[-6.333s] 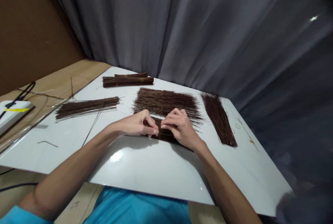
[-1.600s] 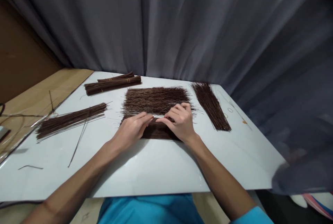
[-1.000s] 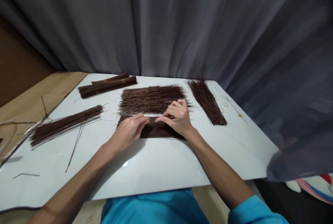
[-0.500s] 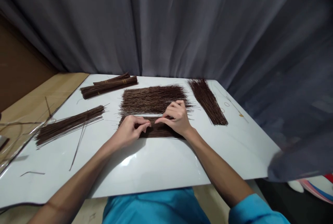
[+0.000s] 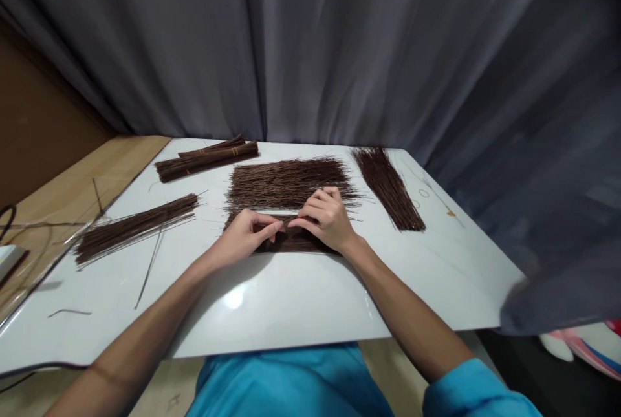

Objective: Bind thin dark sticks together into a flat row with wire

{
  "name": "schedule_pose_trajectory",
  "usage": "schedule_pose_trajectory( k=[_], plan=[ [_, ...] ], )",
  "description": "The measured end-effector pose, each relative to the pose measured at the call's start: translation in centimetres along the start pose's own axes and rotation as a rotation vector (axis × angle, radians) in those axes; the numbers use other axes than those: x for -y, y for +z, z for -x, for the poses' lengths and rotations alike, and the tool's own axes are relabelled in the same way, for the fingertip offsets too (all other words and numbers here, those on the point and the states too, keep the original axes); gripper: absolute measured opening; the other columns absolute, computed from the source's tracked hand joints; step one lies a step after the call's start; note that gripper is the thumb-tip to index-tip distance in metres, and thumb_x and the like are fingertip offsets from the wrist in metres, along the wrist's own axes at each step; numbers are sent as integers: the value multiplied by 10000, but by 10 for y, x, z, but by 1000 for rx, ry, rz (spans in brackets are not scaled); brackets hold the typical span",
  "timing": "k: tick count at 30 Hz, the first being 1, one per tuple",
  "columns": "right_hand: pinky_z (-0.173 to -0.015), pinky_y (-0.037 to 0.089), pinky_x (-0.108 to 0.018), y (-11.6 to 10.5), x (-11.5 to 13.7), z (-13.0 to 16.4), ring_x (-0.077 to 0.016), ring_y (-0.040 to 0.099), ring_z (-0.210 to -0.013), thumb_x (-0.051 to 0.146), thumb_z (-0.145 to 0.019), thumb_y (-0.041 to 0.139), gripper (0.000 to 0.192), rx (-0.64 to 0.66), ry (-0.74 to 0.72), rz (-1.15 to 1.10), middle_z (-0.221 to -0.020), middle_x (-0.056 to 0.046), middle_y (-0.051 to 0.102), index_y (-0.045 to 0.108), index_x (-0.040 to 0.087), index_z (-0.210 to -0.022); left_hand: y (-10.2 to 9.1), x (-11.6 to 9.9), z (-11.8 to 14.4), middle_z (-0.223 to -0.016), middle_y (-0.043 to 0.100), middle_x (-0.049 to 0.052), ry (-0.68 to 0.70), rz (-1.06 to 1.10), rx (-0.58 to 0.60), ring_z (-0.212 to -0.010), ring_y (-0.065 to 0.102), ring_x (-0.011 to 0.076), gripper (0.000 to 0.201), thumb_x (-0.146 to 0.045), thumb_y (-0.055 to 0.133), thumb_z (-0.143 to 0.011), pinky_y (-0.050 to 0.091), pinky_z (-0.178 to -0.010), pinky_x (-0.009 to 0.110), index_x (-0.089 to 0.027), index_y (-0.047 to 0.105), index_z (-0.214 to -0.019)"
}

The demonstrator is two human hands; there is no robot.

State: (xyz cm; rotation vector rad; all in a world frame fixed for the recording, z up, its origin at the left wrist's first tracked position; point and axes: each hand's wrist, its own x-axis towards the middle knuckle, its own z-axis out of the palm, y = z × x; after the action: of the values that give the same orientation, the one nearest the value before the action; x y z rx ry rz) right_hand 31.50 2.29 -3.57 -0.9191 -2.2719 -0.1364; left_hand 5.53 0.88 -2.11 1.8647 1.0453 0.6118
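My left hand (image 5: 246, 236) hovers over the left half of a near layer of thin dark brown sticks (image 5: 301, 244), its thumb and fingertips pinched together. Close beside it, my right hand (image 5: 327, 216) bends over the same layer, thumb and index finger also drawn together. The two sets of fingertips almost meet. Anything between them is too fine to make out. Just beyond lies a wider spread of similar sticks (image 5: 286, 184), its ends ragged, partly behind my right hand.
On the white table (image 5: 291, 313), a loose stick bundle (image 5: 138, 228) lies left, tied bundles (image 5: 208, 161) at back left, and another bundle (image 5: 388, 187) at right. Small rings (image 5: 424, 193) lie beyond that. A grey curtain (image 5: 310, 48) hangs behind the table.
The whole view has shifted slightly. My hands stay over the near layer, and the left fingertips have come a little closer to the right ones.
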Motion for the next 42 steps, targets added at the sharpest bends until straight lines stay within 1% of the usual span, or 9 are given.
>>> schedule_pose_trajectory(
  k=[7, 9, 12, 14, 16, 20, 27, 31, 42],
  plan=[
    [-998, 354, -424, 2, 2, 3, -221, 632, -905, 421, -1029, 727, 229, -30, 7, 24, -897, -24, 791, 775, 241, -897, 2, 3, -2, -722, 684, 37, -15, 52, -29, -588, 460, 110, 478, -548, 624, -1015, 316, -542, 230, -128, 838, -934],
    [-1002, 373, -435, 1, 6, 3, -243, 650, -958, 413, -1022, 736, 179, -94, 32, 46, -991, -45, 805, 794, 247, -1053, 2, 5, -3, -704, 670, 33, -46, 68, -46, -567, 458, 106, 480, -557, 635, -1005, 309, -522, 227, -126, 828, -919],
    [-1030, 393, -460, -4, 16, 0, -303, 636, -1146, 466, -1001, 748, 422, -184, 92, 92, -1260, -98, 771, 717, 266, -1371, 1, 9, -3, -680, 641, 20, -111, 129, -63, -497, 413, 86, 506, -594, 634, -994, 270, -467, 228, -124, 804, -914],
    [-1076, 388, -470, -6, 24, -4, -316, 590, -1267, 477, -1013, 726, 508, -140, 61, 104, -1413, -103, 709, 649, 283, -1477, 1, 10, -3, -622, 589, 0, -134, 181, -46, -453, 379, 78, 521, -615, 638, -984, 246, -442, 231, -124, 779, -882],
    [-1114, 376, -462, -5, 30, -6, -289, 575, -1308, 408, -1048, 689, 417, -47, -43, 95, -1433, -83, 703, 670, 285, -1446, 1, 9, -2, -557, 520, -23, -132, 217, -15, -428, 350, 76, 514, -612, 654, -971, 229, -431, 234, -128, 748, -829],
    [-1108, 376, -446, 4, 32, -6, -229, 640, -1141, 234, -1070, 649, 193, 29, -156, 69, -1145, -36, 808, 781, 277, -1204, 0, 4, 0, -592, 556, -7, -98, 209, 25, -441, 344, 73, 480, -583, 688, -943, 214, -431, 239, -130, 745, -796],
    [-1043, 385, -431, 9, 30, -4, -210, 646, -994, 204, -1071, 634, 185, 15, -158, 49, -967, -29, 805, 801, 260, -1126, -1, 1, 2, -615, 534, -1, -42, 201, 105, -503, 356, 94, 495, -590, 655, -953, 223, -483, 243, -129, 740, -795],
    [-1049, 374, -420, 10, 32, -4, -210, 622, -963, 240, -1089, 610, 188, 52, -155, 57, -906, -29, 781, 796, 249, -1067, -1, 7, 1, -664, 596, 17, 28, 90, 86, -603, 457, 131, 462, -544, 617, -990, 316, -570, 248, -138, 748, -811],
    [-972, 344, -403, 2, 42, -16, -185, 577, -815, 217, -1054, 663, 185, 111, -89, -35, -774, 1, 725, 769, 242, -905, -8, 0, 8, -623, 590, 13, 80, -14, 76, -583, 454, 146, 493, -527, 545, -1043, 313, -571, 269, -148, 777, -829]
  ],
)
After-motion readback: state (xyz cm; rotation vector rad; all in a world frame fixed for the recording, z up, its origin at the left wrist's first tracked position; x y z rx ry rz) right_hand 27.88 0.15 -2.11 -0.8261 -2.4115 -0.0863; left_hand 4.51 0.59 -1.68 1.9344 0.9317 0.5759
